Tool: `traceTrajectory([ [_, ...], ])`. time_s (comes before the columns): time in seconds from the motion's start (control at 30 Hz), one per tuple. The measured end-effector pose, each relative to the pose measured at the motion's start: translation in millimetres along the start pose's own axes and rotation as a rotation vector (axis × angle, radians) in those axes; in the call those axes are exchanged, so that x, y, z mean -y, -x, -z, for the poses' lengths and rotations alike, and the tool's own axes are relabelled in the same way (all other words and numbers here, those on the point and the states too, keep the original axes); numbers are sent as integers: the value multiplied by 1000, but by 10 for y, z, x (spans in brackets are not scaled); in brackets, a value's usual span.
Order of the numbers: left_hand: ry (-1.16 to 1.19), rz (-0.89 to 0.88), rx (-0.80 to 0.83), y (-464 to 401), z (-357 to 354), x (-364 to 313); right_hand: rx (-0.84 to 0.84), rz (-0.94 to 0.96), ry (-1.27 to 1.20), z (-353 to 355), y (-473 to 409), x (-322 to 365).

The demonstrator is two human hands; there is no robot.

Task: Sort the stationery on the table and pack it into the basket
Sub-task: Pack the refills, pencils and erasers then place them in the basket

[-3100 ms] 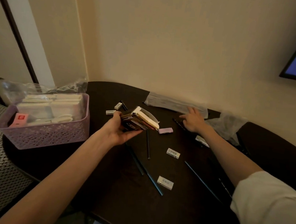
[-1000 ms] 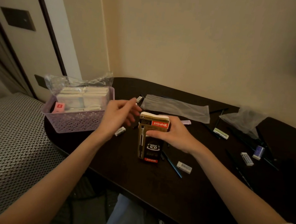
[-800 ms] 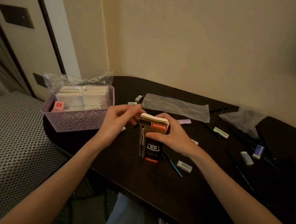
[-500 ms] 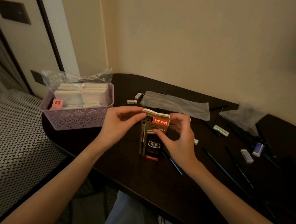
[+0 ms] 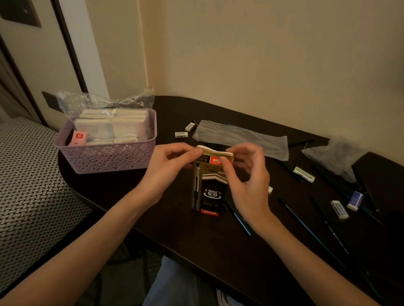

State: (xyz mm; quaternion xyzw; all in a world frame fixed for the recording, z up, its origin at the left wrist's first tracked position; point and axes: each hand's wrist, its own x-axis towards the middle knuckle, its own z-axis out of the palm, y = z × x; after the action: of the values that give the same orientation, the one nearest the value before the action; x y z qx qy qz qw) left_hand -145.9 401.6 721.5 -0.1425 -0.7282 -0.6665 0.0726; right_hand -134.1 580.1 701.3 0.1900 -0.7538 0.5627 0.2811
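A pen box [image 5: 209, 186] stands upright near the front edge of the dark table [image 5: 187, 236], its long axis vertical and its printed face toward the camera. The print reads upside down: a red brand panel sits at the top, a "0.5 mm" emblem lower down, a small red strip at the foot. It is a slim rectangular carton, black and gold, of glossy card, with a pale flap at its upper end.

The left hand [image 5: 167, 169] pinches the top left corner of the box between thumb and curled fingers. The right hand [image 5: 248, 180] pinches the top right corner the same way, with its remaining fingers arched above the flap.

At the table's left edge sits a lilac plastic basket [image 5: 105, 157], its walls pierced with a flower pattern. It holds pale flat packets wrapped in crinkled clear plastic [image 5: 96, 103] and a small pink card [image 5: 78, 137].

Toward the back edge lies a long, translucent grey pouch [image 5: 242, 138], flat, with two small white erasers [image 5: 185, 130] just left of it. A second crumpled clear bag [image 5: 332, 155] lies at the back right. Thin dark pencils [image 5: 312, 233] are scattered across the right half of the table, lying at different angles. Among them are a pale green eraser [image 5: 304, 174], a white eraser [image 5: 339, 209] and a blue-sleeved eraser [image 5: 355, 200], near the right edge.
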Motion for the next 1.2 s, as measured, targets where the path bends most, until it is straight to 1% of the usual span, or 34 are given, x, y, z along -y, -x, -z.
traceTrajectory([
  [0.1, 0, 27, 6, -26, 9, -32, 69, 70, 105, 15, -52, 30],
  [0.17, -38, -16, 27, -28, -2, -51, 82, 93, 158, 42, -64, 23],
  [0.27, -65, -93, 66, 1, -19, -45, 116, 81, 155, 106, -87, 31],
  [0.37, 71, -47, 59, -6, -17, 14, 166, 43, 119, 168, -133, 42],
  [0.47, 139, -36, 131, -10, -20, 70, 196, -15, 63, 208, -183, 41],
  [0.57, 48, -114, 216, -11, -32, 78, 229, -65, 20, 272, -221, 27],
  [0.67, -99, -250, 265, -36, -44, 94, 263, -96, -14, 325, -260, 32],
  [0.83, -217, -369, 229, -75, -37, 150, 246, -97, 47, 288, -228, 17],
  [1.2, -327, -444, 216, -8, 39, 186, 315, -106, 1, 256, -246, 70],
])
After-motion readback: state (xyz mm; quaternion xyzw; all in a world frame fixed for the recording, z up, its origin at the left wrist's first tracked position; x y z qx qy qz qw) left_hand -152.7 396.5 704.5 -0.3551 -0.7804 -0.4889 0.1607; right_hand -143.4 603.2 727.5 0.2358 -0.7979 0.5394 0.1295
